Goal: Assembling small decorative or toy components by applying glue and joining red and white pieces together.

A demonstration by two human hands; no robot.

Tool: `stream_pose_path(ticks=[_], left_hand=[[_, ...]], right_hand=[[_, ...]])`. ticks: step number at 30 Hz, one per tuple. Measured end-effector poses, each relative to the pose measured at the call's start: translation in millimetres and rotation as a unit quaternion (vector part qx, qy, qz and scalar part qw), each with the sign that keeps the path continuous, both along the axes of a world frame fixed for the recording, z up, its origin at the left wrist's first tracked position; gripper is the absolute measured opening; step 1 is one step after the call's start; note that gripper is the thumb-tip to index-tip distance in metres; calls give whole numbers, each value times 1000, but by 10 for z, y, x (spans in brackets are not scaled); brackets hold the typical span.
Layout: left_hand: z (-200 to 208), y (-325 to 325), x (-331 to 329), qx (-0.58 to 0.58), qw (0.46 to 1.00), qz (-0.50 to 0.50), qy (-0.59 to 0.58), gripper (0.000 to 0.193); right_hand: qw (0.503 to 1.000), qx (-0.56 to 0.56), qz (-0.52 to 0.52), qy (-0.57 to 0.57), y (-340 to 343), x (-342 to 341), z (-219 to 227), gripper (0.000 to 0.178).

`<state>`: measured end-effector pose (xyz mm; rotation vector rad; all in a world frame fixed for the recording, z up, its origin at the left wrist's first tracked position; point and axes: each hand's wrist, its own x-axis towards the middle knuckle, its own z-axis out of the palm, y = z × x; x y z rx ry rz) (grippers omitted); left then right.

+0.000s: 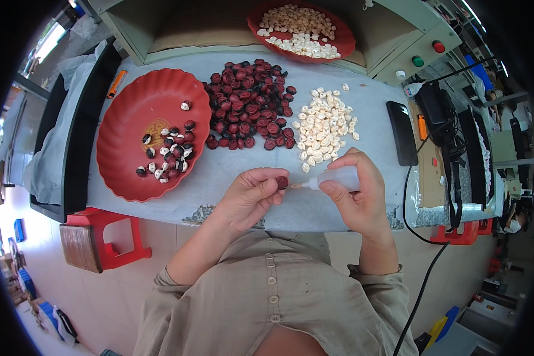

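Observation:
Between the thumb and fingers of my left hand (pixel 245 200) is a small dark red, rounded half-shell piece (pixel 282 182). My right hand (pixel 366 199) grips a translucent white squeeze bottle (pixel 342 176), tipped sideways. Its thin nozzle points left and reaches close to the red piece; whether the two touch I cannot tell. Beyond my left hand lies a heap of similar red and black pieces (pixel 249 107). A smaller pile of cream-coloured pieces (pixel 325 124) sits just past the bottle.
At the left, a red scalloped plate (pixel 115 142) holds several joined red, black and white pieces. Another red plate (pixel 350 44) with cream pieces stands in a grey metal housing (pixel 391 50). A black phone (pixel 401 133) and a cable (pixel 404 202) lie at the right, a black tray (pixel 71 148) far left.

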<state>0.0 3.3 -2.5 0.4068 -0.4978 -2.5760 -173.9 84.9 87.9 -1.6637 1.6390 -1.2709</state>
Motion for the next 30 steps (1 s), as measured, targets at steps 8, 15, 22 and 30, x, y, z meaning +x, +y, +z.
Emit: stream_pose_path(ticks=[8,15,22,30], left_hand=[[-30,-1,-19,-12,1000,4,20,26],[-26,-5,33,-15,1000,5,14,26],[-15,3,2,-15,1000,10,18,26],[-32,5,33,-6,1000,17,16,27]], right_hand=[[798,14,-109,-592,122,-239,-417,28],[924,99,-182,-321,265,-446,-384,25],[993,51,-107,-28,25,-359,-463,17],[986,71,-6,150,-196,-171,-604,15]])
